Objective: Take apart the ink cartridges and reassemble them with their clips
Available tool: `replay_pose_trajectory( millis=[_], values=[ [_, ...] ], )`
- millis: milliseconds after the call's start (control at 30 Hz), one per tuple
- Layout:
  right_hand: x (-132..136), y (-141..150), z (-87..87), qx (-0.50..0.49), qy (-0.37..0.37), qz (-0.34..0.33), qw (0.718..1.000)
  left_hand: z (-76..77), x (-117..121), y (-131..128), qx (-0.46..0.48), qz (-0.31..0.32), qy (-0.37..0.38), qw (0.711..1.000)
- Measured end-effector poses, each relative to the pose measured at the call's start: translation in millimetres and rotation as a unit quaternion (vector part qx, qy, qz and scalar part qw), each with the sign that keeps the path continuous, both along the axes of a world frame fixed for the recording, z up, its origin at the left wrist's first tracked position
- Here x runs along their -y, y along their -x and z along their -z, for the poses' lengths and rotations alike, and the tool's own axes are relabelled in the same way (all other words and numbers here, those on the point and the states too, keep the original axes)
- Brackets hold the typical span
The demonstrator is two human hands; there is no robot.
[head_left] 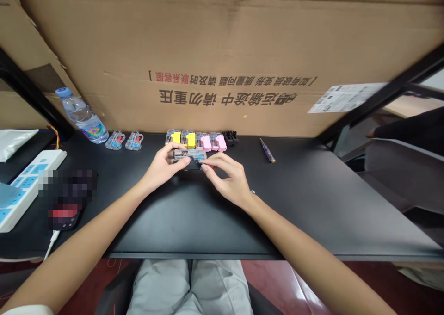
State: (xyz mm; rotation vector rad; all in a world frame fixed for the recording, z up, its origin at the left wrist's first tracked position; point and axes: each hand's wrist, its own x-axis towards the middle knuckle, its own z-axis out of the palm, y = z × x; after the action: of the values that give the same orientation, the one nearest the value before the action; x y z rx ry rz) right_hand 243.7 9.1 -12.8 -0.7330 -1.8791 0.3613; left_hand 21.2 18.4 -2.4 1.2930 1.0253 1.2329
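Observation:
Between both hands, just above the black tabletop, is a small device with a clear plastic top and a black lower part [192,163]. My left hand [165,166] grips its left end, thumb across the front. At its right end, the thumb and fingertips of my right hand [227,174] pinch it. Just behind stand similar small clear devices, two with yellow parts [188,139] and two with pink parts [206,142]. A black plastic piece [231,138] lies at the right of that row. Further left are two clear pieces with red bits [115,140].
A screwdriver [267,151] lies to the right. At the left are a water bottle [85,116], a white power strip [34,178] and a blurred-out phone [71,204] with a cable. A large cardboard sheet [225,42] stands along the back edge. Part of another person shows at far right.

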Motion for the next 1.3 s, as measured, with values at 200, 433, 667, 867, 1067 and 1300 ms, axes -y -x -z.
replay_pose_trajectory(
  millis=[200,433,667,867,1067,1300],
  values=[
    [0,1,0.1,-0.001,-0.004,-0.006,1.0,0.7,0,0,-0.027,-0.014,-0.034,0.999],
    [0,3,-1.0,-0.007,-0.009,-0.021,1.0,0.1,3,-1,-0.084,-0.016,-0.074,0.994],
    [-2,-1,-0.1,-0.034,0.041,-0.001,0.999,-1.8,4,2,-0.078,0.031,-0.096,0.992],
    [-5,-3,1.0,-0.075,0.091,-0.013,0.993,-0.7,6,2,-0.082,0.037,-0.119,0.989],
    [-4,-2,-2.1,-0.068,0.069,-0.03,0.995,0.5,12,-2,-0.112,0.021,-0.172,0.978],
    [-2,-1,-1.2,-0.075,0.05,0.007,0.996,0.4,17,-6,-0.129,0.019,-0.22,0.967]
  ],
)
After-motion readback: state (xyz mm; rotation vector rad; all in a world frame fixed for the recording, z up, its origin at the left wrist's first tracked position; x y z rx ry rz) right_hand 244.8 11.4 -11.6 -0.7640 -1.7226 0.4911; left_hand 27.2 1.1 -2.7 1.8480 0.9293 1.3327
